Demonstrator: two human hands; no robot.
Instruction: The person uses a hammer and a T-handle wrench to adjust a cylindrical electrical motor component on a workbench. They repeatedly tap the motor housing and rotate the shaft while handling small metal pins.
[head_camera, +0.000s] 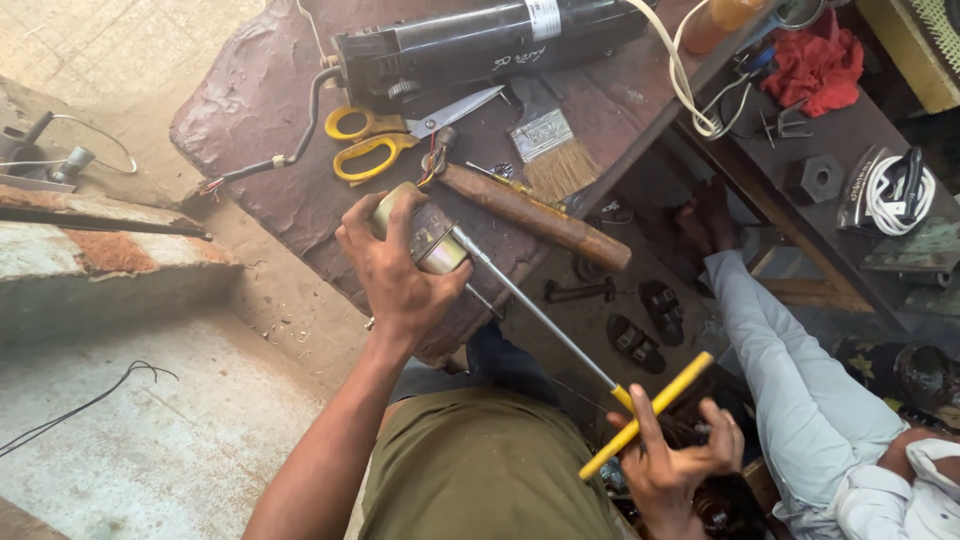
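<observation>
Two bare hands are at work over the near edge of a worn, reddish-brown worktop (260, 110). The left hand (395, 270) is closed around a small cylindrical motor (425, 235) with a brass-coloured and dark casing, holding it just above the worktop's near edge. A long thin metal shaft (535, 310) runs from the motor's end diagonally down toward the person's lap. At the far end of that shaft sits a yellow T-shaped handle (645, 415), and the right hand (675, 455) grips it with fingers curled under the crossbar and the thumb raised along it.

On the worktop just beyond the motor lies a wooden-handled tool (535, 215), angled toward the right-hand edge. Yellow-handled scissors (375, 140) lie beside it toward the middle, blades partly open. A flat paintbrush (555, 150) with pale bristles rests near the right edge. Along the far edge lies a long black cylindrical unit (480, 40) with a grey cable (290, 155) trailing to the left edge.

To the right, another person's leg in pale trousers (790, 360) extends past the worktop. A lower dark shelf (860, 130) at the right carries a red cloth (820, 65) and a coil of white cord (900, 190). Sandals (640, 325) lie on the floor beneath.
</observation>
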